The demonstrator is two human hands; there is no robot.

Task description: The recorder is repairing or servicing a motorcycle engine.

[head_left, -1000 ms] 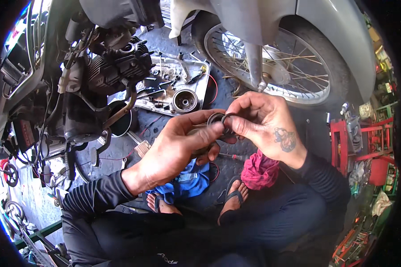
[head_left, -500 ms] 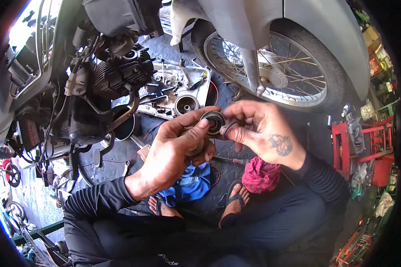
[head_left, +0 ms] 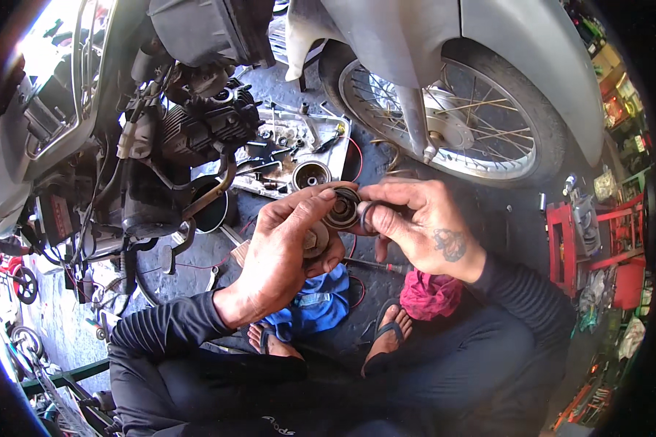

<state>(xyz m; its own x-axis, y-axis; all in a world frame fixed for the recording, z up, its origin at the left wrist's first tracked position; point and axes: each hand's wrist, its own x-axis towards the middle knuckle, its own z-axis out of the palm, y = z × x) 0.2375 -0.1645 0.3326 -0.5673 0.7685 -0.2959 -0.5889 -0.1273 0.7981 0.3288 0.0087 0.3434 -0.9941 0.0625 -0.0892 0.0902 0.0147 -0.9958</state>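
Observation:
A small round metal part [head_left: 340, 211] with a hollow, ringed face is pinched between the thumb and fingers of my left hand [head_left: 270, 247]. Lower in that palm, under the fingers, sits another round metal piece [head_left: 315, 240], partly hidden. My right hand [head_left: 434, 229] is closed at the part's right edge. A thin dark ring [head_left: 364, 217] shows at its thumb tip, gripped against the index finger. Whether the ring touches the round part I cannot tell.
A motorcycle engine [head_left: 204, 124] hangs at left, a spoked wheel [head_left: 517, 109] stands ahead. Between them lies a metal tray [head_left: 335, 156] of loose parts. Blue cloth [head_left: 321, 302] and red cloth [head_left: 430, 295] lie by my feet; a red metal stand [head_left: 561, 244] is at right.
My right fingers have shifted slightly down and left along the round part's edge. Both hands remain closed. The whole view has moved slightly.

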